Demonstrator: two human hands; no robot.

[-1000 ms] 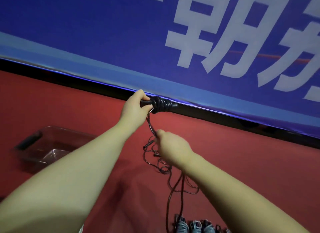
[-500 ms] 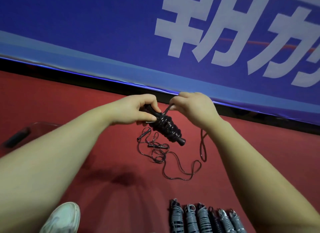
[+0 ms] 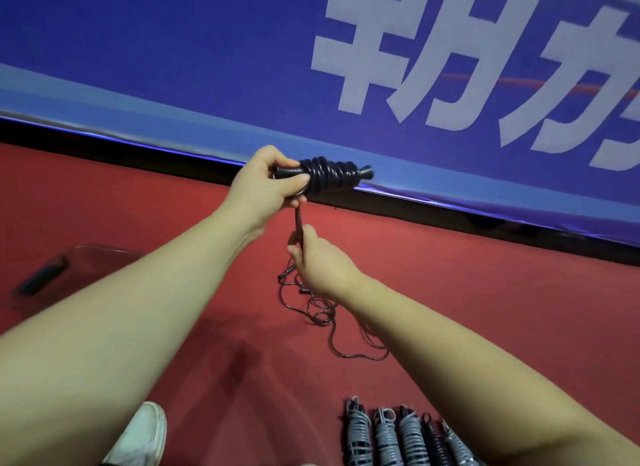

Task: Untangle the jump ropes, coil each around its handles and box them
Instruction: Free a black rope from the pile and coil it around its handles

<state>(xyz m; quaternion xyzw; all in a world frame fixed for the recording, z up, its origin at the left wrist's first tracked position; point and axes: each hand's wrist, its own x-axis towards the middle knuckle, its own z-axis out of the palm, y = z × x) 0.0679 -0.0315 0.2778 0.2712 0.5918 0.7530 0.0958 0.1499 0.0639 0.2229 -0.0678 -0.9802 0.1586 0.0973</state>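
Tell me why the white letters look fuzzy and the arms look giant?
Head view: the white letters on the blue banner are smeared, likely motion blur; the wide lens swells the near forearms; the left hand and coiled black rope look sharper.

Bare forearms [image 3: 138, 309] and a white shoe [image 3: 140, 431].

Left hand [image 3: 263, 185] around coiled black jump rope [image 3: 329, 177]

Blue lettered banner [image 3: 173, 49], red floor [image 3: 485, 292], white shoe [image 3: 142, 434]
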